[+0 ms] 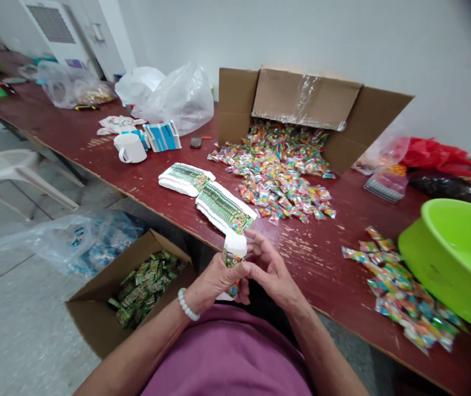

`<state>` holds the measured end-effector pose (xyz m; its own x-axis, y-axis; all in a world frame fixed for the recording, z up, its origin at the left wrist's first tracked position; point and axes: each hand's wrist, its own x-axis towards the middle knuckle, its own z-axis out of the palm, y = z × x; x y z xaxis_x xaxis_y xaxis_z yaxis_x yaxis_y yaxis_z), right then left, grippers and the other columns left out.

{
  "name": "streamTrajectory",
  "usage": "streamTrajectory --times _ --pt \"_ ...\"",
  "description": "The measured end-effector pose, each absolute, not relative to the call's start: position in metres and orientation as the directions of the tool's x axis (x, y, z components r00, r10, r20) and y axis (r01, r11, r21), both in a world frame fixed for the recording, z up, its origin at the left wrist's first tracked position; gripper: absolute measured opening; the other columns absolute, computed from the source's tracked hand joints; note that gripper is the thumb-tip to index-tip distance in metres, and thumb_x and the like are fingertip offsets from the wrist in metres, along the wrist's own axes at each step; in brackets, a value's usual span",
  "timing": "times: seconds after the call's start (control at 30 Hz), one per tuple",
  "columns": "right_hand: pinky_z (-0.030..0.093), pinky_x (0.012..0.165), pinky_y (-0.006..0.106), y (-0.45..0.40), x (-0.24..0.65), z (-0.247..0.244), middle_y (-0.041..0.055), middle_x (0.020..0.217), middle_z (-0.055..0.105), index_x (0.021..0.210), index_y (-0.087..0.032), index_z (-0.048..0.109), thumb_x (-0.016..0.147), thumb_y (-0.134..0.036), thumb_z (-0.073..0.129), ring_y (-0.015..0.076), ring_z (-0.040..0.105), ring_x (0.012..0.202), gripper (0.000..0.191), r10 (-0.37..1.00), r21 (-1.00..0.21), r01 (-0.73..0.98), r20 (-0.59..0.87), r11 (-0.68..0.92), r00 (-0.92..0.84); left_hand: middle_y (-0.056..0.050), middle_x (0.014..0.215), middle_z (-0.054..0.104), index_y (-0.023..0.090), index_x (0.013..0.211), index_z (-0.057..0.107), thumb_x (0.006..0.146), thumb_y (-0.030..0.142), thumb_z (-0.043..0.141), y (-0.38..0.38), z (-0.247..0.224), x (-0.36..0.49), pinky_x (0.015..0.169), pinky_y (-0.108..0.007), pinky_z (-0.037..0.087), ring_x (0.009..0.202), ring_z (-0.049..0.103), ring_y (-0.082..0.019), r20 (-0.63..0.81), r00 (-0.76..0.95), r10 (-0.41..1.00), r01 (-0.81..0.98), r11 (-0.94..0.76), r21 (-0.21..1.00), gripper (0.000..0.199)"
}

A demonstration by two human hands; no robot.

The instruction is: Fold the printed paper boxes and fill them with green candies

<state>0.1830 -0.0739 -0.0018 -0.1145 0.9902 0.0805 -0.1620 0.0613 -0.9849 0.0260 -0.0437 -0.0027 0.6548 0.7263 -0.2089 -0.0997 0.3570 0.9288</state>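
Note:
In front of my body, my left hand (214, 278) is closed around a small printed carton (235, 246), green with colourful pictures, whose white end flap stands up at the top. My right hand (269, 269) meets it from the other side, thumb against the carton and fingers curled behind, the index finger raised. Just beyond lies a row of flat, overlapping green cartons (223, 206), with a second stack (186, 177) behind it. A heap of wrapped candies (280, 176) spills across the table out of a tipped cardboard box (307, 96).
Below the table edge at left, an open cardboard box (90, 319) contains many filled green cartons (148, 280). A lime-green basin (433, 258) stands at right beside loose candy packets (408, 302). A white mug (130, 148), plastic bags (181, 99) and a white stool (16, 165) are farther left.

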Motion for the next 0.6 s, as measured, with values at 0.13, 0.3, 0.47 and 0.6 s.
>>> streamTrajectory --times 0.13,0.3,0.47,0.6 --pt "0.055 0.079 0.032 -0.07 0.18 -0.002 0.003 0.1 0.069 0.131 -0.028 0.054 0.08 -0.034 0.079 0.0178 0.067 0.088 0.058 0.998 -0.977 -0.211 0.005 -0.009 -0.07 -0.009 0.072 0.071 0.011 0.081 0.07 0.074 0.067 0.072 -0.046 -0.001 0.021 0.065 -0.027 0.054 0.067 0.068 -0.018 -0.217 0.674 0.707 -0.074 0.356 0.931 0.056" --pt "0.056 0.081 0.03 -0.069 0.172 0.002 0.0026 0.103 0.073 0.125 -0.027 0.058 0.079 -0.034 0.08 0.0158 0.07 0.086 0.051 0.993 -0.934 -0.35 -0.026 -0.065 -0.116 -0.004 0.054 0.065 0.011 0.077 0.068 0.069 0.056 0.081 -0.051 -0.002 0.019 0.051 -0.025 0.047 0.048 0.058 -0.014 -0.24 0.582 0.777 -0.094 0.357 0.929 0.047" --pt "0.056 0.071 0.028 -0.067 0.172 0.001 0.0031 0.094 0.076 0.112 -0.023 0.069 0.076 -0.038 0.082 0.0166 0.07 0.078 0.04 0.983 -0.937 -0.326 -0.075 -0.128 -0.17 -0.003 0.053 0.062 0.01 0.072 0.067 0.059 0.055 0.086 -0.05 -0.009 0.026 0.049 -0.024 0.045 0.046 0.056 -0.013 -0.257 0.504 0.825 -0.106 0.354 0.929 0.051" --pt "0.05 0.056 0.023 -0.065 0.176 -0.002 0.0016 0.081 0.074 0.108 -0.021 0.073 0.08 -0.04 0.078 0.0127 0.063 0.062 0.035 0.996 -0.975 -0.207 -0.069 -0.081 -0.062 -0.003 0.067 0.066 0.01 0.083 0.067 0.068 0.054 0.083 -0.048 -0.004 0.024 0.058 -0.024 0.049 0.059 0.06 -0.012 -0.209 0.562 0.8 -0.092 0.312 0.946 0.048"
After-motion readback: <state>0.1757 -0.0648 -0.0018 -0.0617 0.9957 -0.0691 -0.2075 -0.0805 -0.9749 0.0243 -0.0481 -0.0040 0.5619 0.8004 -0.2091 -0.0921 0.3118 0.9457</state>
